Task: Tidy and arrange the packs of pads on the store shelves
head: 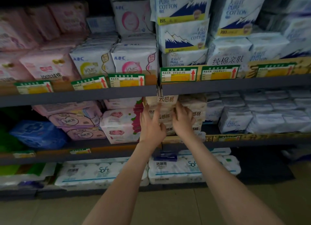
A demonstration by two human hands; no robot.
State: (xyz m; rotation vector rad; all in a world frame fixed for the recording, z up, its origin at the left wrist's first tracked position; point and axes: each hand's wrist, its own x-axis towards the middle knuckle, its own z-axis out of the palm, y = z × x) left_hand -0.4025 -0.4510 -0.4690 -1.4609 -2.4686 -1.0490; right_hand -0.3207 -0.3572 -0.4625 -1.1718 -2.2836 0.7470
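Note:
A stack of beige pad packs with brown lettering stands on the middle shelf, just under the shelf above. My left hand holds the stack's left side, fingers spread up along the packs. My right hand grips the right side, fingers curled round a pack's edge. A second beige stack sits right beside it, partly hidden by my right hand.
Pink floral packs stand left of the beige stack, white and blue packs to the right. The upper shelf holds white and pink packs behind price tags. Tissue roll bundles fill the bottom shelf.

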